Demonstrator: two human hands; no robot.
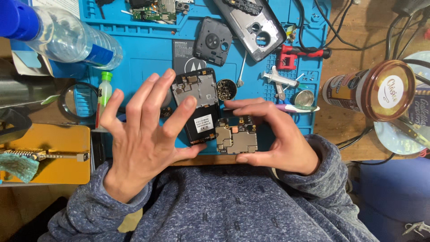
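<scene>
Nearest the camera, the left hand [143, 130] is spread flat, fingers splayed, its fingertips steadying the opened phone frame [199, 105] on the blue mat [148, 49]. Just right, the right hand [273, 139] pinches the small circuit board [236, 136] by its near and far edges. The board looks light, stiff and fragile, so edge holds clear of the shielding suit it.

R hand [277, 139] pinching circuit board [236, 136], L hand [143, 130] splayed
</scene>
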